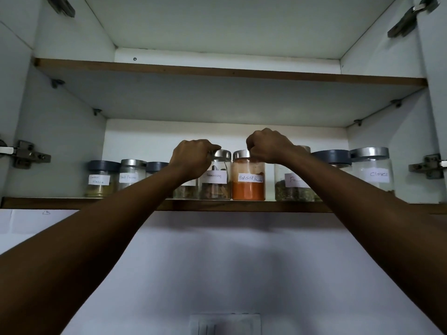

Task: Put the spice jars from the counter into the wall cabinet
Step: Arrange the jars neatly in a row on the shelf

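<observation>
Open white cabinet (60, 131), its lower shelf (121, 203) holding other jars (372, 170). Left hand (191, 157) grips the cinnamon jar (215, 188) by its lid. Right hand (268, 146) grips the chilli jar (248, 191) likewise. Both jars stand together at the shelf's front.

I see clear, glossy glass on the cinnamon jar (214, 189) and the red chilli jar (248, 189); the chilli jar's lid (240, 154) is brushed metal with a soft sheen. A dark lid (331, 157) farther right looks like matt grey plastic. The label (250, 178) is white paper. The shelf edge (217, 206) shows brown wood, the cabinet wall (60, 141) is smooth matt white, and the hinge (29, 154) is dull metal.
</observation>
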Demonstrator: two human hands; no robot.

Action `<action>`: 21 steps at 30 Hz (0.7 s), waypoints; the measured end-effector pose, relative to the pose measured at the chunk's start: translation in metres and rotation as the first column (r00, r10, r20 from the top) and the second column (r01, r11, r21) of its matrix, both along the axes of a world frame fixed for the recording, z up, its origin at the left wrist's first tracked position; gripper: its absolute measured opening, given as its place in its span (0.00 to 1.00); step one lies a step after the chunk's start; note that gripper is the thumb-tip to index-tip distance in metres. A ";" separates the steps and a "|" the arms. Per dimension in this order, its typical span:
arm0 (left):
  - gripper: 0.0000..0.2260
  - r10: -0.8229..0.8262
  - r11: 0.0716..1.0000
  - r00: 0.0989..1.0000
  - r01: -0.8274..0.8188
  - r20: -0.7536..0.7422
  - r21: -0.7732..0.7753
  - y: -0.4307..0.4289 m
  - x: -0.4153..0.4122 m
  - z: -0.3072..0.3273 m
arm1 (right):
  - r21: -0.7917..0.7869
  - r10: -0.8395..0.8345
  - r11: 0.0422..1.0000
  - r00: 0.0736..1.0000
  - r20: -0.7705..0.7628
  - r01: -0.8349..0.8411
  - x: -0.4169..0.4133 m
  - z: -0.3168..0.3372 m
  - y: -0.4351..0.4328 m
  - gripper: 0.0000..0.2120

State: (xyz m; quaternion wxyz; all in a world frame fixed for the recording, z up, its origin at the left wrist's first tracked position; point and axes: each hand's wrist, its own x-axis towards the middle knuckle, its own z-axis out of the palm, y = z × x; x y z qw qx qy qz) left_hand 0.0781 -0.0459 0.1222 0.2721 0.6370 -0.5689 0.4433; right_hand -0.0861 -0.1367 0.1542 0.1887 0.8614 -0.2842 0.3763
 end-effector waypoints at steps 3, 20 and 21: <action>0.18 0.056 0.990 0.998 -0.059 0.028 0.128 -0.008 0.008 0.009 | -0.006 -0.053 0.999 0.998 -0.039 0.052 0.011 0.002 0.000 0.09; 0.18 0.110 0.912 0.994 -0.096 -0.011 0.399 -0.050 0.059 0.021 | -0.101 -0.238 0.968 0.969 -0.061 0.231 0.085 -0.005 -0.042 0.13; 0.18 0.128 0.901 0.992 -0.113 -0.007 0.418 -0.053 0.061 0.022 | -0.091 -0.242 0.967 0.968 -0.061 0.237 0.088 -0.005 -0.045 0.14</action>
